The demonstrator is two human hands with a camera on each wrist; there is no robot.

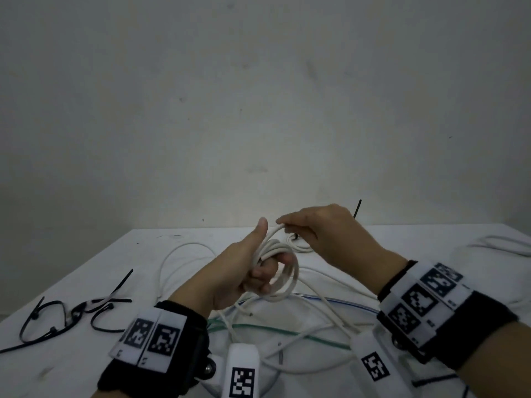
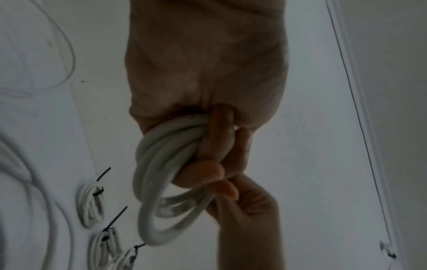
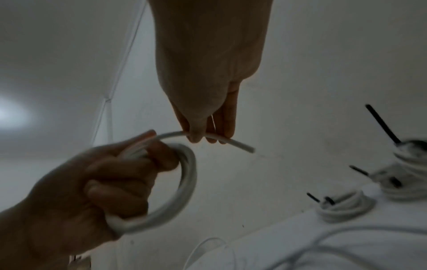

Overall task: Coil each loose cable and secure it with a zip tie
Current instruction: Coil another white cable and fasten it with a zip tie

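A white cable coil [image 1: 283, 271] of several loops hangs above the table in my left hand [image 1: 244, 268], whose fingers curl through it with the thumb up. The same coil [image 2: 166, 191] fills the left wrist view under that hand [image 2: 208, 146]. My right hand [image 1: 310, 228] pinches the cable's free end [image 3: 231, 141] just above the coil, a short cut tip sticking out past the fingers [image 3: 196, 135]. In the right wrist view my left hand [image 3: 110, 175] grips the coil [image 3: 182, 191]. Loose black zip ties [image 1: 74, 311] lie at the table's left.
Loose white cables [image 1: 301, 320] plus a green and a blue one sprawl over the white table [image 1: 86, 369] under my hands. Three coils tied with black zip ties [image 3: 342, 206] lie at the table's far side. A plain wall stands behind.
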